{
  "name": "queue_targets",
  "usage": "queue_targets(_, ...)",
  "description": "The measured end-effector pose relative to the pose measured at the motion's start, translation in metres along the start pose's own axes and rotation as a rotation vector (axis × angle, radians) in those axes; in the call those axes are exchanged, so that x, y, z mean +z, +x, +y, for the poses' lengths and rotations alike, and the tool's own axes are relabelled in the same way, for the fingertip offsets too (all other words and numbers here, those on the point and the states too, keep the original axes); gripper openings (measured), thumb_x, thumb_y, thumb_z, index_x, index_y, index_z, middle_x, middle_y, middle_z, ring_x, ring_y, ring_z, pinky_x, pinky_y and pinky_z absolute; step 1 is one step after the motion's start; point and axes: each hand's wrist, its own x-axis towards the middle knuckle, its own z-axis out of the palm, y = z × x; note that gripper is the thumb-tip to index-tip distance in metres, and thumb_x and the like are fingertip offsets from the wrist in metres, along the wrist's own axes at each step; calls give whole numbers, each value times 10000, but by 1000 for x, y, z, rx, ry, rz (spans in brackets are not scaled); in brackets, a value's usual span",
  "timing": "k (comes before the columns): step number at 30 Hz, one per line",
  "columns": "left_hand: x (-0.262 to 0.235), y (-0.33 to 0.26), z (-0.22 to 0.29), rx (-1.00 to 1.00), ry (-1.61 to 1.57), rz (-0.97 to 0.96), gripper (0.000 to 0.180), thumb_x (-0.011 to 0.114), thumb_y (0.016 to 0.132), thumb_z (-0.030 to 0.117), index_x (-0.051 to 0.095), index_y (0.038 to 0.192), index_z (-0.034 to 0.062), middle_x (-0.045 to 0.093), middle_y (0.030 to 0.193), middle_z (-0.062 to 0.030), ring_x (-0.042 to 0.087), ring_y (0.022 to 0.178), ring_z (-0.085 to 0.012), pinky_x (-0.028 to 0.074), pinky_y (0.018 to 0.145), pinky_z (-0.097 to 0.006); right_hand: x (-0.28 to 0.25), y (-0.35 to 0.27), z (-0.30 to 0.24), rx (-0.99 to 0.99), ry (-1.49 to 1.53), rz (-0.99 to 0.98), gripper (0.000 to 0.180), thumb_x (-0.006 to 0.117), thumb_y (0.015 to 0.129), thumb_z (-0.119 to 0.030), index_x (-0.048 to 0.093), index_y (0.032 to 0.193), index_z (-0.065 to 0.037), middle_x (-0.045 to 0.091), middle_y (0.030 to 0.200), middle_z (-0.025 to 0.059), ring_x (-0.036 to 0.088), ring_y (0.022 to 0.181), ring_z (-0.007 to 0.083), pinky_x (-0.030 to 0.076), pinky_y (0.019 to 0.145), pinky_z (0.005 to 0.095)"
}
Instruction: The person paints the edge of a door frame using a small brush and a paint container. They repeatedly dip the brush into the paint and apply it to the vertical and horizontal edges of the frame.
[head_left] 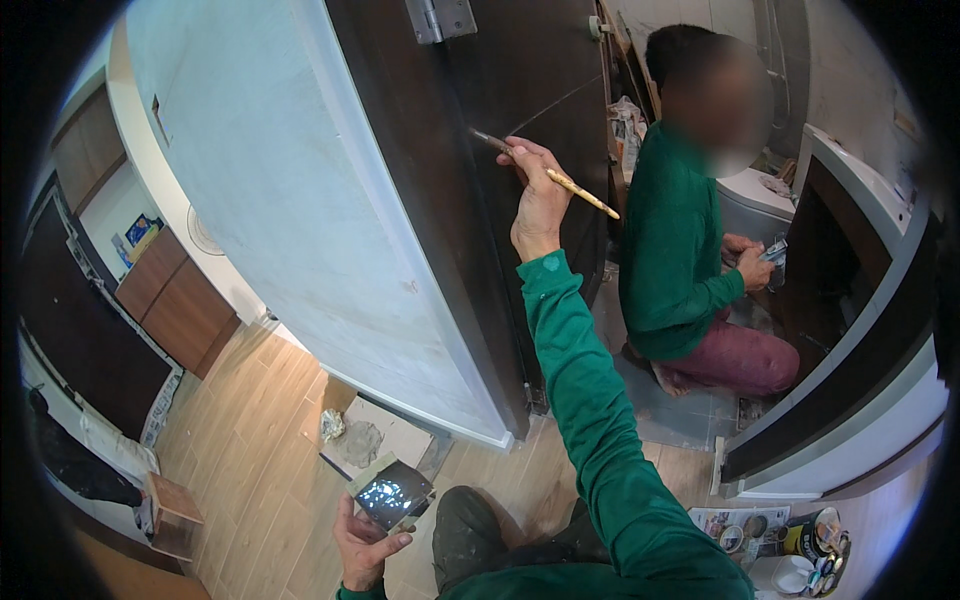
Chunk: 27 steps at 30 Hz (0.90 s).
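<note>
My right hand (537, 195) is closed round a thin paintbrush (582, 192) with a pale, paint-flecked handle. The brush's tip meets, or nearly meets, the dark brown door frame (430, 150) beside the dark door (540, 60); whether it touches I cannot tell. Low on the left, my left hand (368, 540) holds a small open container (394, 496) of dark, glossy liquid that reflects bright light. Its fingers wrap the container's near side and the thumb points right.
A person in a green top (672, 240) kneels beyond the doorway, handling a small object. Paint cans and cups (815, 540) stand on newspaper at lower right. Crumpled material (360, 442) lies on a board on the wood floor. A wooden stool (172, 510) is at far left.
</note>
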Motion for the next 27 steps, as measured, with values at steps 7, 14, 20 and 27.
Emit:
queue_targets(7,-2,2,-1,2,-10,2,875,827,630,-131,380,1375,-26,630,1213,-203,680,1060,-318,618,792,-410,-1,2,2,4,-48,-12,191,637,888,-71,723,993,62,723,943,124,679,831,189,508,869,303)
queue_targets(14,-5,2,0,4,-15,5,870,821,622,-143,382,1364,-23,631,1203,-208,684,1042,-316,620,781,-411,-3,4,3,19,-15,22,189,637,885,-70,721,992,61,721,932,118,678,829,188,499,873,306)
queue_targets(20,-4,4,1,-11,-5,-7,870,834,627,-130,379,1362,-28,628,1197,-220,688,1016,-310,620,776,-413,-1,4,3,17,-29,1,194,635,882,-63,725,986,74,725,929,132,676,824,199,495,893,320)
queue_targets(27,-3,4,0,-10,-28,8,890,850,633,-113,373,1380,-35,623,1201,-225,685,1013,-312,619,774,-414,-1,4,3,28,-18,16,189,632,886,-64,719,985,72,720,950,141,675,831,204,507,873,316)
